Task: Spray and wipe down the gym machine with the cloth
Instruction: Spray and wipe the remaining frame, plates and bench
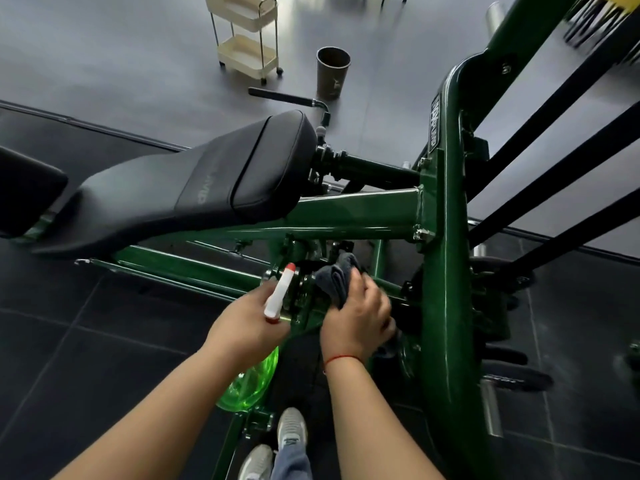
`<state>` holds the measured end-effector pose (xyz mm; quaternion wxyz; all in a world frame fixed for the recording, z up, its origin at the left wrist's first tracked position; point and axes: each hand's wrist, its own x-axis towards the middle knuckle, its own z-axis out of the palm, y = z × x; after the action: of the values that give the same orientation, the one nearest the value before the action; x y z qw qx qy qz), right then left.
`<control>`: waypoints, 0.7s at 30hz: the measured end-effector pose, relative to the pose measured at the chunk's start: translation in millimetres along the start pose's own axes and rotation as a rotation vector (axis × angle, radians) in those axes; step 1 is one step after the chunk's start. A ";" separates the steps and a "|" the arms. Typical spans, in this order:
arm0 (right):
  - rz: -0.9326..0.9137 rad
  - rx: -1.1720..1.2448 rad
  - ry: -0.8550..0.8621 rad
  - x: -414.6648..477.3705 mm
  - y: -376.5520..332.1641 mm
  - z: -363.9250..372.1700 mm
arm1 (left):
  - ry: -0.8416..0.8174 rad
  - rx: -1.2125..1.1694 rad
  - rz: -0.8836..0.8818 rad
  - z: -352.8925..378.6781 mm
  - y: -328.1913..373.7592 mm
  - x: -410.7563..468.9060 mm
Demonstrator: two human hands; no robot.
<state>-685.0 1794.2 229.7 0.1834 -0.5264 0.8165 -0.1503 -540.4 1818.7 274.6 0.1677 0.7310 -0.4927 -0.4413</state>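
i am holding the spray bottle point(277, 296) in my left grip point(242, 323), with fingers curled round its neck. its long body is running from 7 o'clock up to 1 o'clock, and the red tip is pointing at the dark metal joint low in the gym machine point(446, 237). my right grip point(356, 323) is squeezing the grey cloth point(337, 280). the bunched cloth is sticking out at 11 o'clock from that grip and looks to be touching the same low part. the cloth is sitting just beside the nozzle, at its 3 o'clock. i think the right grip is nearer the joint, so the wiping is its job. the spray should go to 12 o'clock, missing my fingers.
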 end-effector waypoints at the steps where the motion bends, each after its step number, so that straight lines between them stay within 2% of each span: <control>1: 0.076 0.009 0.029 0.0 9.3 -2.4 | -0.033 0.016 -0.002 -0.7 1.5 3.2; 5: 0.394 0.255 0.136 9.7 49.4 -17.9 | -0.143 0.059 -0.012 -1.2 5.1 16.7; 7: 0.436 0.318 0.143 10.8 55.2 -18.9 | -0.223 0.130 -0.004 0.8 6.8 17.6; 10: 0.449 0.201 0.082 12.9 39.8 -17.3 | -0.268 0.205 -0.032 2.0 9.3 15.9; 12: 0.391 0.056 0.023 17.0 25.4 -19.5 | -0.285 0.204 -0.047 3.7 9.9 16.4; 15: 0.130 -0.207 -0.103 25.6 4.8 -19.9 | -0.295 0.226 -0.056 4.9 9.5 18.8; 18: -0.079 -0.338 -0.248 42.9 -22.2 -21.7 | -0.308 0.242 -0.060 6.1 7.7 21.9; 21: -0.182 -0.420 -0.379 67.8 -42.5 -19.2 | -0.322 0.242 -0.064 6.9 7.0 24.8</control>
<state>-685.3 1716.2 255.8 0.2057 -0.6425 0.7303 0.1069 -546.8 1795.3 263.6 -0.0165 0.6811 -0.5392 -0.4951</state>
